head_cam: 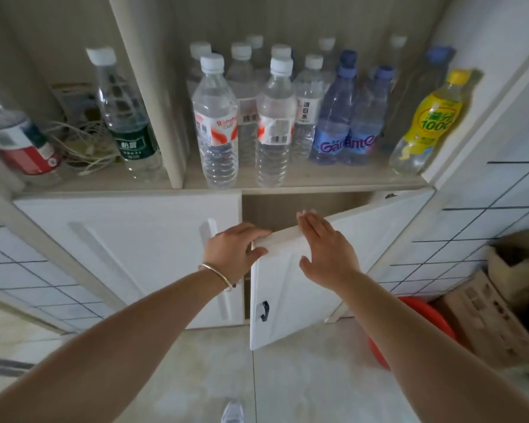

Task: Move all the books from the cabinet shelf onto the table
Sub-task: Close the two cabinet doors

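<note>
Left hand holds a clenched grip on the top edge of the lower right cabinet door, right hand released flat beside it, likely steadying the swing; no books visible behind the grip.

We take this for a home, likely a kitchen or utility corner: a white cabinet with panelled doors, its open shelf crowded with water bottles and a tangle of cables, white tiled walls, a red basin on the floor.
</note>
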